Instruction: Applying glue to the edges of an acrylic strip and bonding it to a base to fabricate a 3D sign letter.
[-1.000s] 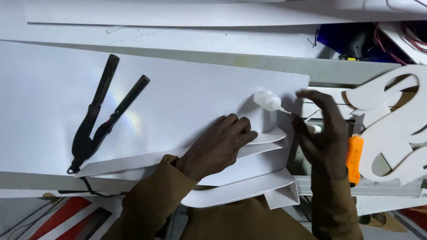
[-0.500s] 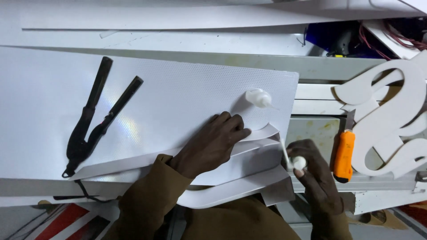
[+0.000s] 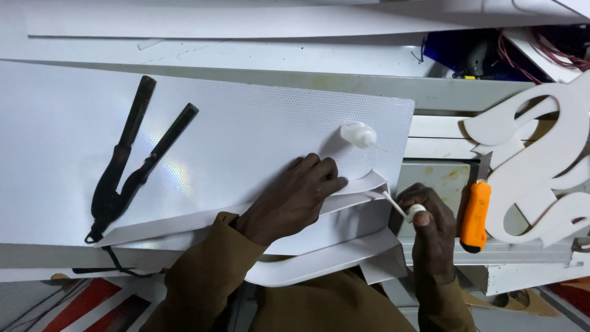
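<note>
Single head-worn camera looked steeply down, close over tabletop [image 3: 430,92]; left hand [image 3: 295,200] and right hand [image 3: 430,224] filled lower frame.

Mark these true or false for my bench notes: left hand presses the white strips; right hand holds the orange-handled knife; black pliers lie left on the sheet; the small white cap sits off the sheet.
1. The left hand presses the curved white plastic strips. True.
2. The right hand holds the orange-handled knife. False: it holds a small white nozzle tube; the knife lies beside it.
3. The black long-handled pliers lie left on the white textured sheet. True.
4. The small white cap sits off the sheet. False: it rests on it.
</note>
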